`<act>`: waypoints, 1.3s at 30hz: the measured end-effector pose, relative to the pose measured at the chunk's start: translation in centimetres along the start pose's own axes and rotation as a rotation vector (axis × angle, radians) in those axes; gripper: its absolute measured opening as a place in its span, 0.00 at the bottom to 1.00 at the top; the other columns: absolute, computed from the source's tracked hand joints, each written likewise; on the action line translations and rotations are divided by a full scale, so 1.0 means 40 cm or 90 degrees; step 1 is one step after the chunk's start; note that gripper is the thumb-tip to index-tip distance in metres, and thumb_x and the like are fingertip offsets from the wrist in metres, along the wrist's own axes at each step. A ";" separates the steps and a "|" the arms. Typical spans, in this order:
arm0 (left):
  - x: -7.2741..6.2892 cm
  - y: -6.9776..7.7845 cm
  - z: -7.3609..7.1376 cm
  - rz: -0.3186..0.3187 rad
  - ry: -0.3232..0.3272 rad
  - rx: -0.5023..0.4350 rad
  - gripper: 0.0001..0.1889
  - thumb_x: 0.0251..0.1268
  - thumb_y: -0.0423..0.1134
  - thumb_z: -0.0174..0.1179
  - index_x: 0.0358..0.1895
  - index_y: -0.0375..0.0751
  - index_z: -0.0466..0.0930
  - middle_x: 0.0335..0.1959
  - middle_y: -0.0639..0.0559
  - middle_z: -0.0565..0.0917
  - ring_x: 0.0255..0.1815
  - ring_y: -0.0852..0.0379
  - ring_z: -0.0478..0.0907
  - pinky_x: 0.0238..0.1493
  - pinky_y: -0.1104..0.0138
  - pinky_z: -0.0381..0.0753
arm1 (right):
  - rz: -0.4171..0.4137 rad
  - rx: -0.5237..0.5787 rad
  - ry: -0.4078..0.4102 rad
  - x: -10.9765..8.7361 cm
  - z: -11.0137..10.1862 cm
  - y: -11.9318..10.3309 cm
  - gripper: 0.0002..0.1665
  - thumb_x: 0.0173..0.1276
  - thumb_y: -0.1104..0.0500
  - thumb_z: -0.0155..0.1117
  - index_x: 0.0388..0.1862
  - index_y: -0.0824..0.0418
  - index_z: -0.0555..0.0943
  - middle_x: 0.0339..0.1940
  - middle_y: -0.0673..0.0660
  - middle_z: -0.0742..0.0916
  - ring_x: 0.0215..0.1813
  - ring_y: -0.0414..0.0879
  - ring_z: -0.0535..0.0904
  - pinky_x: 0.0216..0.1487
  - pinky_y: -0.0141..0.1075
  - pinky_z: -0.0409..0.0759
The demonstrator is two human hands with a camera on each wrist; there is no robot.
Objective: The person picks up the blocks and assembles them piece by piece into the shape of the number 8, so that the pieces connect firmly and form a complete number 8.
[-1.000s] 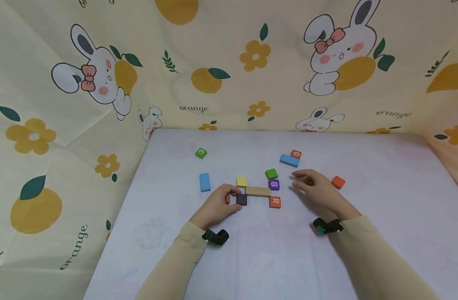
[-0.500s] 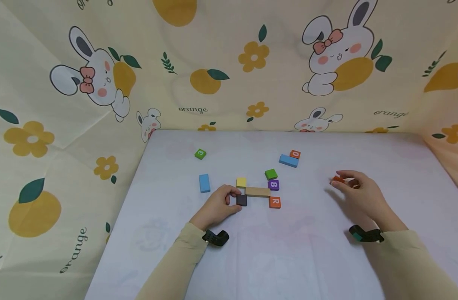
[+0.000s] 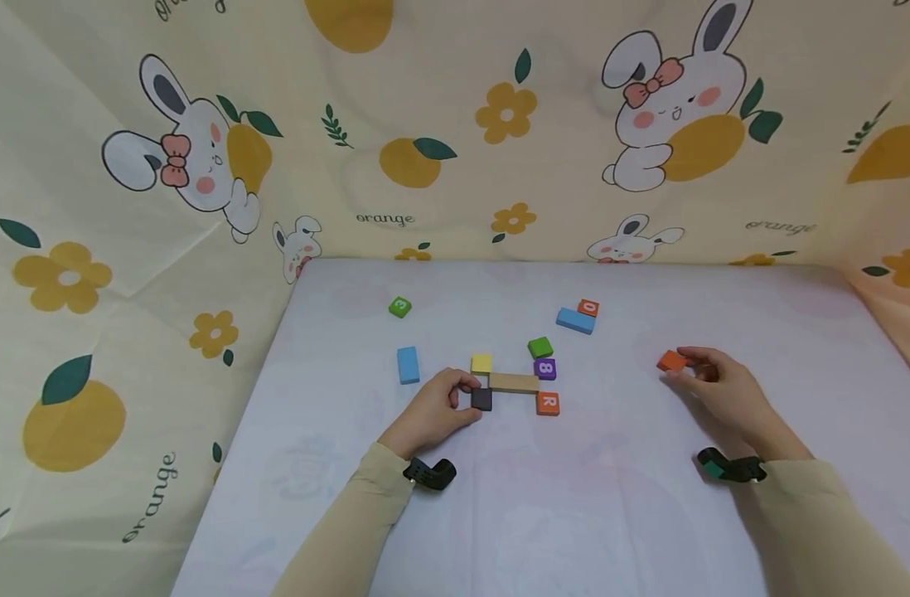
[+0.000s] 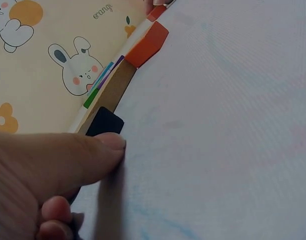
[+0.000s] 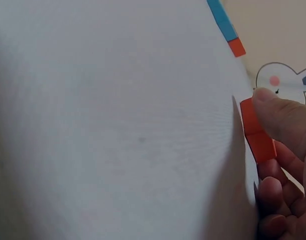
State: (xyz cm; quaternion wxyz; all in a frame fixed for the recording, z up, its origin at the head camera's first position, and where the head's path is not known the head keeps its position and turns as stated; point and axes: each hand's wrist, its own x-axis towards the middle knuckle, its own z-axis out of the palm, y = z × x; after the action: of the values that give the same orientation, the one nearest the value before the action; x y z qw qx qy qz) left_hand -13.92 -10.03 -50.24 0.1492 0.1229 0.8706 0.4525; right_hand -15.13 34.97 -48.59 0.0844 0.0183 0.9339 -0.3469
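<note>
My left hand (image 3: 431, 412) holds a small black block (image 3: 481, 400) at its near and far sides; in the left wrist view the thumb lies against that black block (image 4: 106, 121). The block sits by the left end of a long tan wooden block (image 3: 514, 383), with a yellow block (image 3: 481, 363) behind it. At the plank's right end are a purple block marked 8 (image 3: 544, 369) and an orange block marked R (image 3: 548, 404). Farther right, my right hand (image 3: 727, 394) pinches a plain orange block (image 3: 671, 361), also visible between thumb and fingers in the right wrist view (image 5: 258, 131).
A green block (image 3: 540, 347) touches or nearly touches the purple one. Behind stand a blue block (image 3: 576, 321) and an orange block marked 0 (image 3: 588, 308). To the left lie another blue block (image 3: 408, 365) and a green block marked 3 (image 3: 399, 307). Patterned cloth (image 3: 440, 108) rises behind the table.
My right hand has moved right from beside the purple block to the plain orange block and taken hold of it, turning it slightly. The left hand stays at the black block.
</note>
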 end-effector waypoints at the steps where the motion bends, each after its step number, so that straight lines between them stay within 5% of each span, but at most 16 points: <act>1: -0.001 0.001 -0.001 -0.002 0.002 0.001 0.19 0.59 0.39 0.69 0.54 0.49 0.76 0.42 0.54 0.74 0.34 0.58 0.68 0.33 0.67 0.68 | 0.000 0.000 -0.002 0.001 0.002 -0.001 0.45 0.64 0.34 0.61 0.71 0.59 0.65 0.47 0.60 0.75 0.45 0.51 0.66 0.34 0.34 0.67; 21: 0.000 0.004 -0.002 -0.005 0.001 -0.006 0.19 0.59 0.39 0.69 0.53 0.49 0.76 0.41 0.53 0.74 0.34 0.57 0.68 0.32 0.67 0.68 | 0.008 -0.003 -0.016 0.022 0.014 -0.033 0.43 0.68 0.33 0.54 0.69 0.63 0.66 0.53 0.65 0.76 0.50 0.58 0.69 0.42 0.45 0.70; 30: 0.002 0.006 -0.004 -0.001 0.007 -0.003 0.19 0.59 0.39 0.69 0.53 0.48 0.76 0.41 0.52 0.74 0.34 0.58 0.68 0.33 0.67 0.68 | -0.035 0.029 -0.035 0.080 0.072 -0.176 0.42 0.65 0.31 0.56 0.68 0.58 0.68 0.50 0.60 0.76 0.48 0.55 0.69 0.37 0.42 0.72; 39: -0.002 0.006 0.000 -0.010 0.005 -0.011 0.19 0.59 0.39 0.69 0.53 0.49 0.76 0.39 0.53 0.74 0.34 0.57 0.68 0.32 0.67 0.68 | -0.120 0.034 -0.081 0.143 0.185 -0.335 0.30 0.67 0.43 0.64 0.63 0.56 0.73 0.44 0.57 0.77 0.43 0.52 0.70 0.35 0.41 0.72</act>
State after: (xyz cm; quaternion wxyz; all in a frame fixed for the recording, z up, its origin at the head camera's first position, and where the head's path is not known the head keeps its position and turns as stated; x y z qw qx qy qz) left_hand -13.83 -9.94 -50.04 0.1505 0.1129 0.8680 0.4595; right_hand -20.95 19.86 -46.42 0.1098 -0.0897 0.9146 -0.3787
